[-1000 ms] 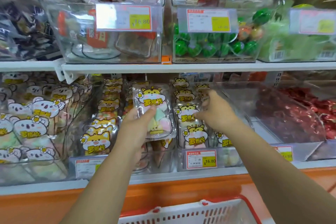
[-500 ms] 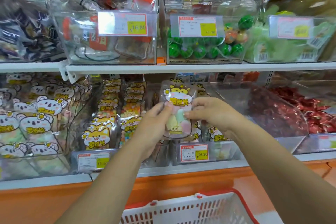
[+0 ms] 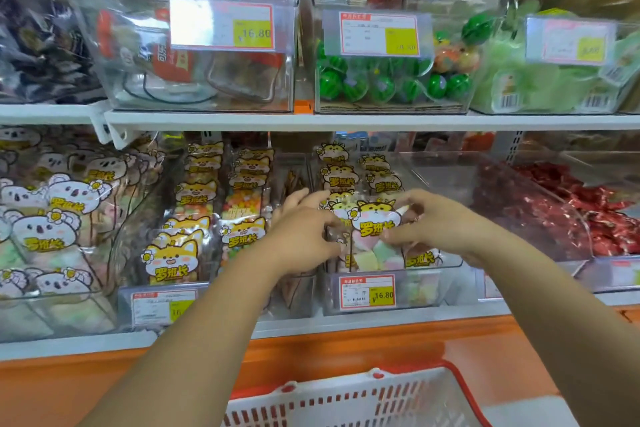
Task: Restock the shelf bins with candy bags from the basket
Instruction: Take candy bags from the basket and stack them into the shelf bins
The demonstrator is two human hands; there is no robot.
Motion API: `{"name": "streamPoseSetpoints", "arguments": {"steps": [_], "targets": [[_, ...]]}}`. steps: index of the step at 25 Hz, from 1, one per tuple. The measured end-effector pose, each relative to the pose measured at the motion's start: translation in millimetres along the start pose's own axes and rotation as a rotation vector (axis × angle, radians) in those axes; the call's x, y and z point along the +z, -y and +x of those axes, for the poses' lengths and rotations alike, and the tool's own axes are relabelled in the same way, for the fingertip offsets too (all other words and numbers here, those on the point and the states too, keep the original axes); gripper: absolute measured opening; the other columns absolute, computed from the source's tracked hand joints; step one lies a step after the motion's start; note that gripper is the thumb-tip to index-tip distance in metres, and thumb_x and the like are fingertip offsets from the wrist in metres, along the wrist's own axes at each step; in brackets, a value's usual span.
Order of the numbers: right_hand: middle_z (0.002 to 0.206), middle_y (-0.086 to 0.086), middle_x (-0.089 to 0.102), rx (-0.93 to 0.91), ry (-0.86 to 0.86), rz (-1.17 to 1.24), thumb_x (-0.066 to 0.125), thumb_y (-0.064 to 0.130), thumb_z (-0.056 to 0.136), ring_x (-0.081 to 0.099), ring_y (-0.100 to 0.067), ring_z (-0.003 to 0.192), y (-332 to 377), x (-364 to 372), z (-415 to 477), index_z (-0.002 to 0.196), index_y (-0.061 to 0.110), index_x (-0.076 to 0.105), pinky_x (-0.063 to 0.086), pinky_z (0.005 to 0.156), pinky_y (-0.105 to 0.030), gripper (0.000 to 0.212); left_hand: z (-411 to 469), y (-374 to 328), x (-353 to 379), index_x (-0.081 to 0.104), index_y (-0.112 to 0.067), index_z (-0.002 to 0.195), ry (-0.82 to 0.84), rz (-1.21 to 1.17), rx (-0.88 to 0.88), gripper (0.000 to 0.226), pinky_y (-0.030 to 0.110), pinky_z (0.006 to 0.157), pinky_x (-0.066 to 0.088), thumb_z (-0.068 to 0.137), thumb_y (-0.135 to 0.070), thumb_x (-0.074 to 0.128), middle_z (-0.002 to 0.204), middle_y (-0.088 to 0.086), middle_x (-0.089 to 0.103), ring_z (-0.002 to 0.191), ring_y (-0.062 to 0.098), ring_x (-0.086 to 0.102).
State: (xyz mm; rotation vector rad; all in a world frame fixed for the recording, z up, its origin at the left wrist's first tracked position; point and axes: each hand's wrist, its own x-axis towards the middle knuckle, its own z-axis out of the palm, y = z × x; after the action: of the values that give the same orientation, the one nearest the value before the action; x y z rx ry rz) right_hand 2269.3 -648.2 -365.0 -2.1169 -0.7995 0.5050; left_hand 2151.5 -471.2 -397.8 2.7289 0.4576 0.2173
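A clear candy bag (image 3: 375, 236) with a yellow cartoon-animal label and pastel marshmallows stands upright at the front of a clear shelf bin (image 3: 420, 288) on the lower shelf. My left hand (image 3: 306, 232) grips its left edge and my right hand (image 3: 433, 224) grips its right edge. Behind it in the same bin stand more bags of the same kind (image 3: 341, 175). The white basket with a red rim (image 3: 356, 399) sits below, at the bottom of the view; what it holds is hidden.
Left of the bin stand rows of similar bags (image 3: 181, 253) and koala-label bags (image 3: 45, 232). A bin of red-wrapped candies (image 3: 581, 215) is on the right. The upper shelf (image 3: 346, 121) carries bins, one with green balls (image 3: 381, 87). An orange counter edge (image 3: 346, 350) runs below.
The bag went from my left hand alone, held left of the bin, rightward and down into the bin's front. My right hand came off the stocked bags and took its right edge.
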Motion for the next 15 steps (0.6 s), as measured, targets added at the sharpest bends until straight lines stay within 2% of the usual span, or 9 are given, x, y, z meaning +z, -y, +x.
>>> {"name": "streamPoseSetpoints", "arguments": {"steps": [2, 5, 8, 10, 11, 13, 15], "targets": [[0.077, -0.01, 0.066, -0.003, -0.057, 0.023, 0.079, 0.021, 0.079, 0.064, -0.021, 0.062, -0.6, -5.3, 2.3, 0.092, 0.015, 0.063, 0.058, 0.06, -0.032, 0.022, 3.3, 4.6, -4.3, 0.068, -0.035, 0.11, 0.017, -0.108, -0.011, 0.02, 0.043, 0.119, 0.005, 0.091, -0.038, 0.063, 0.159, -0.015, 0.019, 0.147, 0.013, 0.001], [0.068, -0.015, 0.07, 0.003, -0.053, -0.085, 0.08, 0.02, 0.078, 0.066, -0.023, 0.059, 1.7, -10.6, 0.9, 0.078, 0.007, 0.065, 0.06, 0.064, -0.033, 0.02, 7.4, 7.0, -4.9, 0.074, -0.03, 0.102, -0.029, -0.148, 0.008, 0.016, 0.035, 0.116, 0.01, 0.093, -0.033, 0.061, 0.154, -0.013, 0.033, 0.145, 0.015, 0.01], [0.068, -0.015, 0.071, 0.006, -0.006, -0.129, 0.079, 0.017, 0.078, 0.067, -0.021, 0.06, 7.1, -11.2, -4.7, 0.079, 0.003, 0.069, 0.06, 0.064, -0.03, 0.017, 10.1, 5.1, -2.8, 0.076, -0.029, 0.095, -0.186, -0.19, -0.023, 0.015, 0.03, 0.111, 0.02, 0.093, -0.029, 0.061, 0.142, -0.011, 0.049, 0.137, 0.016, 0.026], [0.068, -0.01, 0.072, -0.005, 0.011, -0.169, 0.078, 0.018, 0.08, 0.067, -0.02, 0.062, 11.2, 0.6, -6.6, 0.077, 0.006, 0.072, 0.061, 0.069, -0.032, 0.014, 11.6, 5.9, -3.8, 0.075, -0.032, 0.094, -0.298, -0.203, -0.048, 0.016, 0.032, 0.108, 0.026, 0.094, -0.03, 0.059, 0.136, -0.011, 0.054, 0.133, 0.016, 0.035], [0.072, -0.008, 0.071, -0.015, 0.003, -0.245, 0.077, 0.021, 0.081, 0.067, -0.019, 0.066, 11.2, 10.4, -5.9, 0.078, 0.009, 0.073, 0.06, 0.072, -0.033, 0.013, 12.0, 6.7, -4.6, 0.075, -0.031, 0.097, -0.314, -0.215, -0.053, 0.017, 0.032, 0.107, 0.028, 0.094, -0.03, 0.059, 0.135, -0.01, 0.055, 0.132, 0.016, 0.038], [0.097, -0.005, 0.062, -0.072, -0.069, -0.512, 0.074, 0.027, 0.084, 0.064, -0.021, 0.081, 9.9, 31.7, -1.9, 0.085, 0.016, 0.072, 0.053, 0.078, -0.03, 0.011, 11.9, 7.4, -5.0, 0.074, -0.028, 0.107, -0.288, -0.249, -0.05, 0.021, 0.028, 0.106, 0.029, 0.095, -0.029, 0.057, 0.137, -0.006, 0.054, 0.131, 0.015, 0.041], [0.115, -0.005, 0.052, -0.103, -0.143, -0.591, 0.075, 0.029, 0.082, 0.06, -0.023, 0.091, 9.4, 39.7, 0.2, 0.094, 0.021, 0.065, 0.048, 0.081, -0.029, 0.017, 9.8, 6.4, -3.7, 0.07, -0.03, 0.117, -0.26, -0.262, -0.039, 0.025, 0.029, 0.11, 0.026, 0.096, -0.033, 0.056, 0.143, -0.004, 0.049, 0.135, 0.016, 0.038]]}}
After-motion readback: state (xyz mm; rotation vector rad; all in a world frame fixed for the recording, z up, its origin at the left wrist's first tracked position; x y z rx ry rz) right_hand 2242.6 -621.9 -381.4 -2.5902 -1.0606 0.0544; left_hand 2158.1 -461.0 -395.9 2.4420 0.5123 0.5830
